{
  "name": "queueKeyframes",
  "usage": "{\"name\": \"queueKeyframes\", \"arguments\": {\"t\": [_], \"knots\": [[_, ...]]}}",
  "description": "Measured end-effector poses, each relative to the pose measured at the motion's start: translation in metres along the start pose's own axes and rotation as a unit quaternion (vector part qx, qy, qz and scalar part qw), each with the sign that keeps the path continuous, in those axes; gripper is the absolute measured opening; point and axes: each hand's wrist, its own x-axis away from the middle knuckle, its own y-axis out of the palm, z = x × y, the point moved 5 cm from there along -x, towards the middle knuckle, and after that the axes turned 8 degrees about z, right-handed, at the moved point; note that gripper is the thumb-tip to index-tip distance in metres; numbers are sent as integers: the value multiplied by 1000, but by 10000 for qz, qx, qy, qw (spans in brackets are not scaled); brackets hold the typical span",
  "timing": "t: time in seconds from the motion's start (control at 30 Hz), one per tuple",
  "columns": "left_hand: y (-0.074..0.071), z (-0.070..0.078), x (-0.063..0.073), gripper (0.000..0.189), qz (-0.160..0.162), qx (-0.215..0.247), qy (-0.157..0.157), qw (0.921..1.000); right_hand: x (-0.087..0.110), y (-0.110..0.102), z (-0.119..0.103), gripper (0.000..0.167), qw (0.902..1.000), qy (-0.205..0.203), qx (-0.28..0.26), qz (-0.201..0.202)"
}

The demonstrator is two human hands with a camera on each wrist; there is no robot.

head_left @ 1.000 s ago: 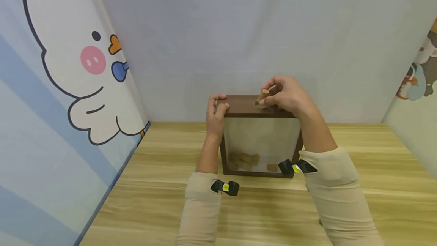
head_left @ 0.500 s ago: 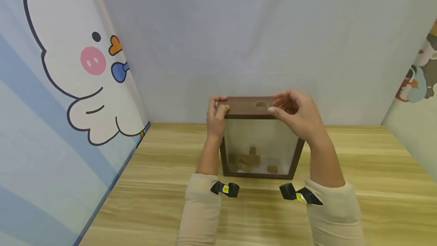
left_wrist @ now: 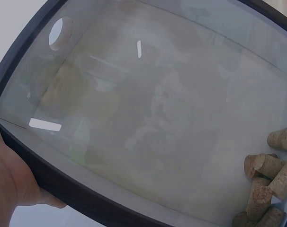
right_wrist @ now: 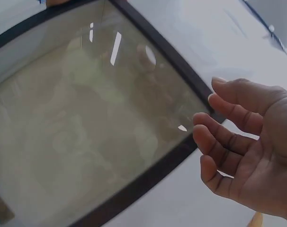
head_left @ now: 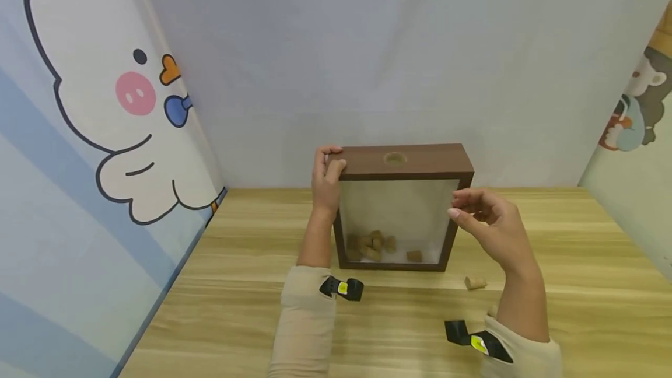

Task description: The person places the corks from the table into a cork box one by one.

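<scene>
A brown-framed shadow box (head_left: 427, 159) with a glass front stands upright on the table; a round hole (head_left: 395, 158) pierces its top. My left hand (head_left: 328, 182) grips its upper left corner, thumb in front and fingers behind. Several corks (head_left: 371, 245) lie heaped at the inner bottom left, and a single cork (head_left: 414, 256) sits apart on the right; the left wrist view shows the heaped corks (left_wrist: 269, 165) closely. My right hand (head_left: 490, 220) hovers off the box's right side with loosely bent fingers, holding nothing. Below it, a loose cork (head_left: 475, 283) lies on the table.
Partly behind the right wrist, another small cork-coloured piece (head_left: 492, 311) shows on the wooden table (head_left: 252, 284). A plain pale curtain (head_left: 325, 63) hangs behind the box, with cartoon-printed panels (head_left: 100, 133) at the sides.
The right hand let go of a cork at the hole, then moved down and right, away from the box top. The cork dropped inside beside the heap. The left hand keeps its grip.
</scene>
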Motion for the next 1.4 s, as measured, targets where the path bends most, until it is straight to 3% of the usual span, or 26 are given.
{"name": "queueKeyframes", "arguments": {"t": [0.3, 0.53, 0.7, 1.13, 1.23, 1.4], "knots": [[1, 0, 0, 27, -222, 137, 142, 9996, 26, -20, 42, 30, 9969, 511, -82, -600], [1, -2, 1, 28, -212, 114, 140, 9996, 44, -35, 70, 33, 9853, 1067, -221, -1316], [1, -2, 1, 28, -197, 161, 150, 9996, 54, -41, 86, 36, 9763, 1466, -251, -1572], [0, -3, 0, 29, -206, 125, 85, 9997, 73, -48, 126, 49, 9523, 2521, 403, -1672], [1, -4, 0, 30, -218, 114, 94, 9997, 77, -47, 135, 48, 9509, 2567, 545, -1642], [2, -4, 0, 30, -215, 99, 121, 9996, 81, -45, 145, 44, 9530, 2262, 1070, -1706]]}}
